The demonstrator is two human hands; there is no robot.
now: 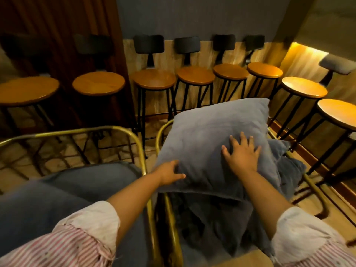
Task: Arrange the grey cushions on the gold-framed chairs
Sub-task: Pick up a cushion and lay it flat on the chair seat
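A large grey cushion (208,135) leans tilted against the back of the right gold-framed chair (160,132), on top of other grey cushions (285,162) piled on its seat. My left hand (169,173) grips the cushion's lower left corner. My right hand (241,153) lies flat on its face with the fingers spread. The left gold-framed chair (119,129) stands beside it, with a blue-grey seat pad (67,189) and no loose cushion on it.
A row of round wooden bar stools (195,75) with black legs and dark backrests lines the far wall. More stools (303,86) stand at the right, close to the right chair. A dark curtain (63,26) hangs at the back left.
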